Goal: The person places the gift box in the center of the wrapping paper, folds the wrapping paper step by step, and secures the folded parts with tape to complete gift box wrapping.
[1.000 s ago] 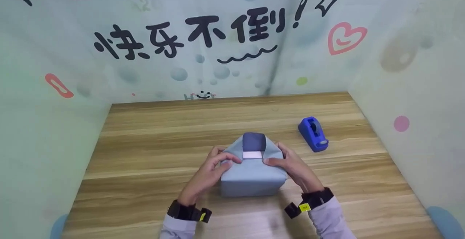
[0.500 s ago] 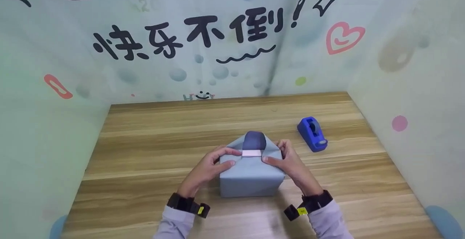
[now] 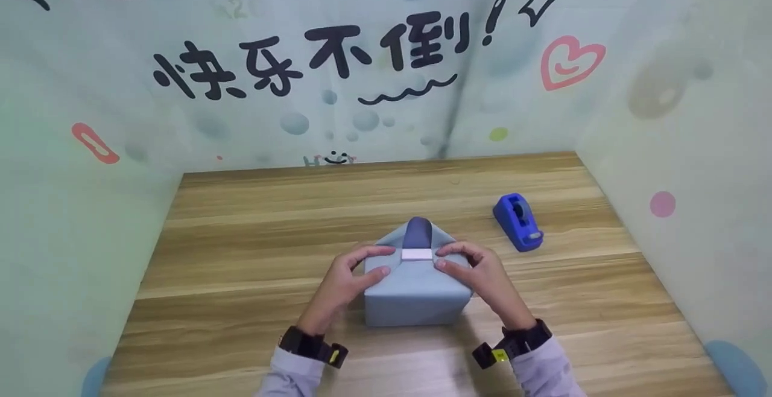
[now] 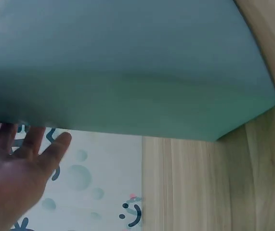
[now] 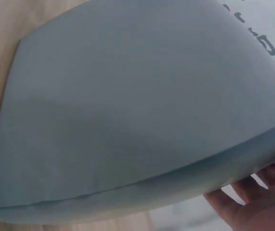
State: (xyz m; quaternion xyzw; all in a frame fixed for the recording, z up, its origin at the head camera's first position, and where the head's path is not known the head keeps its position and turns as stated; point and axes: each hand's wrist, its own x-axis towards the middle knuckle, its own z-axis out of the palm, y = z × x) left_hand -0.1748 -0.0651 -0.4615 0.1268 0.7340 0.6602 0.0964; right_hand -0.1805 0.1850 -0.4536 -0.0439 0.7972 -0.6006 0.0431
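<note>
A box-shaped parcel in pale blue-grey wrapping paper (image 3: 416, 309) sits on the table in the head view. At its far end the paper rises to a peak, showing a dark blue inner side (image 3: 417, 232). A small white strip (image 3: 417, 254) shows on top between the folds. My left hand (image 3: 348, 279) rests on the left edge, thumb and index finger on top; in the left wrist view its fingers (image 4: 53, 151) lie fairly straight along the side. My right hand (image 3: 485, 273) pinches the fold beside the strip with thumb and index finger. Its other fingers (image 5: 243, 192) are beneath the parcel's edge in the right wrist view.
A blue tape dispenser (image 3: 518, 222) stands on the wooden table (image 3: 253, 222), behind and right of the parcel. Printed cloth walls (image 3: 271, 125) border the table at the back and both sides.
My right index finger has come from behind the far corner onto the top. The folds have drawn closer, so the dark blue patch is narrower. My left index finger has shifted slightly up and left.
</note>
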